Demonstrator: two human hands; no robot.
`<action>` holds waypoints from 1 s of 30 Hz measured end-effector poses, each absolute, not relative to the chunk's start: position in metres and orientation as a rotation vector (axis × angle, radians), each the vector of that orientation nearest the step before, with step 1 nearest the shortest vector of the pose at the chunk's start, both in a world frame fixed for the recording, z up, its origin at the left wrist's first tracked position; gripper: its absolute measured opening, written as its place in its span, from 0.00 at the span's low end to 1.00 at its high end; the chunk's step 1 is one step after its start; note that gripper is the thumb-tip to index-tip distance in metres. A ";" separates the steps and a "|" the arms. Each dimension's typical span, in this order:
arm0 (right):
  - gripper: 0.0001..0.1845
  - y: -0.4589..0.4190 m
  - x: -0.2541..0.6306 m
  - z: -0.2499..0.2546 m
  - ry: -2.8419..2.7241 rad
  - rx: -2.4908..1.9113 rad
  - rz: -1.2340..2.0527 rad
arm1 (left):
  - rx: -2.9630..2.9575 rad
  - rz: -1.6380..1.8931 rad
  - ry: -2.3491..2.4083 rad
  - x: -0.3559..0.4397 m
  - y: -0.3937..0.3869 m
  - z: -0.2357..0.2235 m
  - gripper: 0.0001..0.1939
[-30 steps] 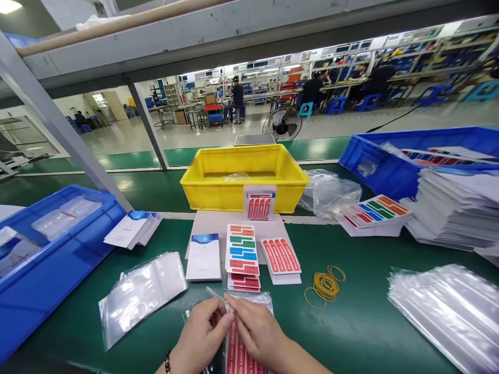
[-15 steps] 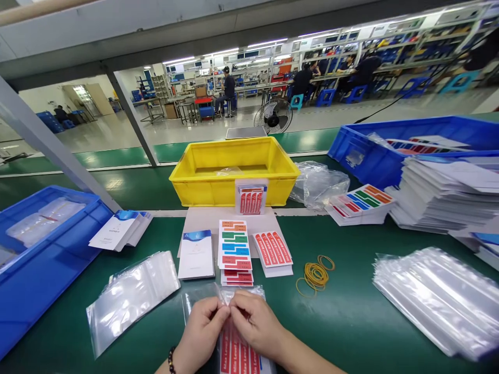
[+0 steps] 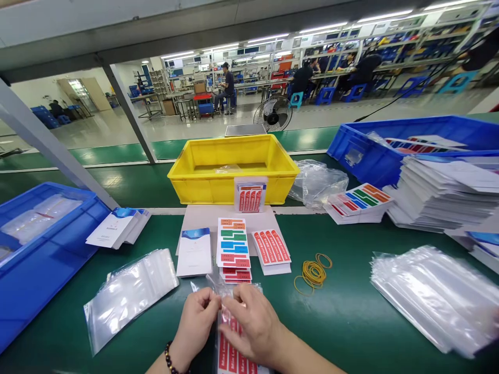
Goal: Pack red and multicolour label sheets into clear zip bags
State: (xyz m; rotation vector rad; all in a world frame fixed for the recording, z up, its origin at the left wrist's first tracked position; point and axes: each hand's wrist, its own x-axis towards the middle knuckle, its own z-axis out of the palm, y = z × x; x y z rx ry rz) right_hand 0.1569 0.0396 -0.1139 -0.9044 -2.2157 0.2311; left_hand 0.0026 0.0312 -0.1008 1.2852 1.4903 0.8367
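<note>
A clear plastic bag (image 3: 215, 332) lies at the near middle of the bench, with a red-and-white label sheet (image 3: 233, 358) inside it. My left hand (image 3: 198, 318) pinches the bag's upper edge between thumb and fingers. Over the bag, my right hand (image 3: 255, 324) has its thumb apart from its fingers, and the fingertips touch the plastic beside my left hand. Just beyond are a white booklet stack (image 3: 194, 254), multicoloured label sheets (image 3: 233, 244) and a stack of red label sheets (image 3: 272, 249). The bag's far part is partly hidden by my hands.
A yellow bin (image 3: 234, 188) stands behind the stacks, a filled pouch (image 3: 250, 195) leaning on it. Blue bins (image 3: 47, 291) flank both sides. Plastic bags lie left (image 3: 130, 296) and right (image 3: 432, 296). Rubber bands (image 3: 313, 274) sit right of my hands. Tall paper stacks (image 3: 440, 197) stand right.
My right thumb has come away from its fingers, and the right hand has shifted slightly across the bag. My left hand has moved a little left, still pinching. The view has shifted slightly.
</note>
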 end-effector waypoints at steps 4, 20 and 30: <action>0.13 0.041 0.159 -0.115 -2.274 -0.856 0.186 | 1.564 0.861 1.525 -0.004 0.031 -0.091 0.16; 0.03 0.059 0.139 -0.082 -2.412 -0.725 0.555 | 2.258 0.345 1.368 -0.065 0.020 -0.061 0.09; 0.05 0.099 0.082 -0.103 -2.627 -0.962 -0.085 | 1.305 0.716 1.278 -0.071 0.016 -0.108 0.21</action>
